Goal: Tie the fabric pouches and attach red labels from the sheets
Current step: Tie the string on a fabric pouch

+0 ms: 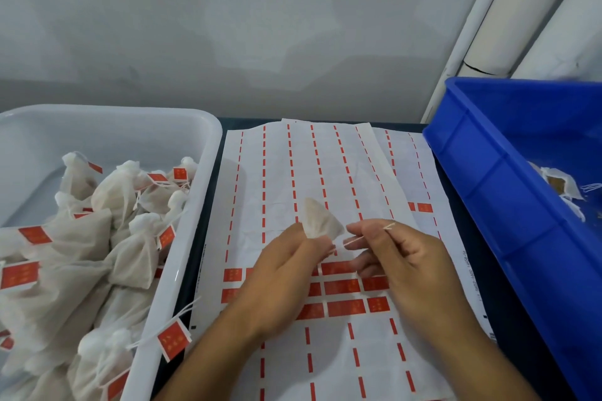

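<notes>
My left hand (286,265) grips a small off-white fabric pouch (317,218) by its neck, the body sticking up above my fingers. My right hand (395,255) pinches the pouch's thin drawstring (353,240), which runs taut from the neck to my fingertips and loops over the forefinger. Both hands hover above the white label sheet (325,172). Rows of red labels (345,286) lie on the sheet just under my hands; most of the sheet shows only red leftover strips.
A white tub (202,192) on the left holds several tied pouches with red labels. A blue crate (488,179) on the right holds loose pouches (558,185). A second sheet (423,205) lies under the first. A grey wall stands behind.
</notes>
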Tool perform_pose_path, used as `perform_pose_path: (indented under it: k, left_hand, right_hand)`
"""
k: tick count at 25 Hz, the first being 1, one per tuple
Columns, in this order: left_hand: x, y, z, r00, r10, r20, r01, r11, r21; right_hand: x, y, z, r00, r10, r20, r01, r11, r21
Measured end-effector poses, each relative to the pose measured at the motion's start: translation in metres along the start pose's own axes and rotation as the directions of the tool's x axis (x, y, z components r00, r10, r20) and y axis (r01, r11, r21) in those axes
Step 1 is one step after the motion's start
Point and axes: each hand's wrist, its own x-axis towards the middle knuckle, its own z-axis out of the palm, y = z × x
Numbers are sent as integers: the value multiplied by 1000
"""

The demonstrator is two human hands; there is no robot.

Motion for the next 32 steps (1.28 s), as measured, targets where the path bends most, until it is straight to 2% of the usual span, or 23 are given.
perform_pose_path:
  k: [2, 4, 7, 10, 14, 19, 21, 25, 28, 32]
  left_hand:
    - [-3, -4, -1, 988, 148, 37, -152, 967, 204]
    - [-8, -9, 0, 955, 291, 65, -293, 873, 391]
    - [-8, -17, 5, 902, 422, 89, -400, 742, 538]
    - [-6, -16, 9, 863, 498, 91, -454, 682, 573]
    - [-10, -14, 7, 835, 538, 117, -516, 690, 508]
    - [-13, -15, 8, 853, 510, 115, -518, 796, 313]
    - [-13, -13, 7, 875, 476, 87, -483, 849, 213]
    - [-11, -14, 3, 950, 313, -15, -312, 949, 51]
    - [-10, -15, 1, 966, 258, -16, -257, 965, 54]
    - [-10, -14, 0, 971, 235, -37, -236, 972, -19]
  right_hand:
    - [0, -1, -1, 997, -64, -40, 57, 984, -169]
    - [0, -1, -2, 990, -131, -45, 117, 965, -235]
    - [-2, -1, -2, 982, -182, 45, 187, 971, -147]
    - [-3, -1, 1, 943, -300, 146, 322, 932, -165]
    - [0, 1, -4, 941, -321, 112, 338, 917, -210]
    - [1, 3, -4, 937, -254, 240, 280, 956, -81]
    - [1, 2, -4, 935, -249, 253, 274, 959, -69]
    - [1, 3, -6, 941, -237, 239, 271, 955, -119]
    - [1, 6, -6, 939, -224, 262, 266, 954, -138]
    - [-1, 5, -6, 918, -286, 275, 340, 925, -172]
